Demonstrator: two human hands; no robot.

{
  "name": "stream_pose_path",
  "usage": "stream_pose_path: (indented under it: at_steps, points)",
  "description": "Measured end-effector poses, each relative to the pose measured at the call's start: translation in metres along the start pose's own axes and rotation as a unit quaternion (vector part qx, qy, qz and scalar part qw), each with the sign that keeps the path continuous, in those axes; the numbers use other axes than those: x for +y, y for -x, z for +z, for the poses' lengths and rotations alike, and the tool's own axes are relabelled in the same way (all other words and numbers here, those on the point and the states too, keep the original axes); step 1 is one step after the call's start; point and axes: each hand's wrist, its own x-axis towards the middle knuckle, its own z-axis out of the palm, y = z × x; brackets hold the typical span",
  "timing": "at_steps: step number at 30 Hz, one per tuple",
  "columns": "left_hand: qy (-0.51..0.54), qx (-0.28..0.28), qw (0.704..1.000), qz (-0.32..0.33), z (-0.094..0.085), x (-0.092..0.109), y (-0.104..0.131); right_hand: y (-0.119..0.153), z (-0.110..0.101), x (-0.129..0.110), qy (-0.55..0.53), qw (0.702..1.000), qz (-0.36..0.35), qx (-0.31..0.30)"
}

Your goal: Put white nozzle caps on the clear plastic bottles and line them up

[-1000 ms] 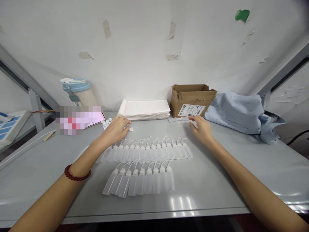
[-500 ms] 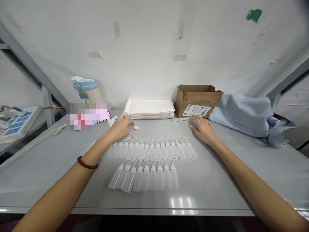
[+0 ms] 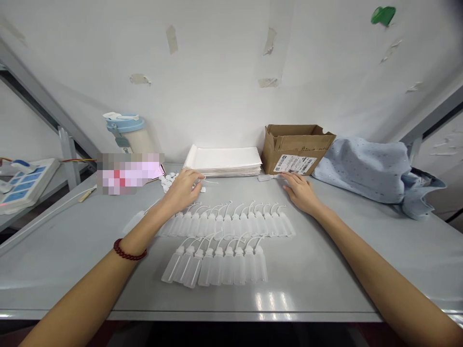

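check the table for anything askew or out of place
A bottle lies off on its own, left of the back row, breaking the line-up. The box has a notch in its rim, possibly torn.

Wall (image 3: pixel 217 101): white, tape scraps (image 3: pixel 172 39), green scrap (image 3: pixel 383 16) upper right | Table (image 3: pixel 314 274): grey, glossy, light reflections (image 3: pixel 271 302) near front edge | Metal bars (image 3: pixel 32 89): grey, slanting, both sides

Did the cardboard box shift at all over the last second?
No. The box sits just below the same wall tape and beside the paper stack as before; only the camera view has shifted.
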Motion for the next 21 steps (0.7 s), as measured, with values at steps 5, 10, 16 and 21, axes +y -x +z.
stream_pose_path:
  at_steps: [5, 10, 16, 21]
  points:
    - [0.071, 0.038, 0.997, -0.02, -0.005, 0.02, 0.002, -0.001, 0.002, 0.002, 0.009, 1.0, 0.005, 0.013]
    - [0.12, 0.064, 0.991, -0.006, -0.007, 0.037, 0.007, 0.0, 0.004, 0.007, 0.008, 0.999, 0.011, 0.033]
    - [0.159, 0.083, 0.984, 0.015, -0.004, 0.049, 0.014, -0.002, -0.002, 0.004, -0.023, 0.999, 0.0, 0.028]
    - [0.137, 0.091, 0.985, 0.048, -0.004, 0.055, 0.018, -0.003, -0.02, -0.009, -0.059, 0.997, 0.014, 0.048]
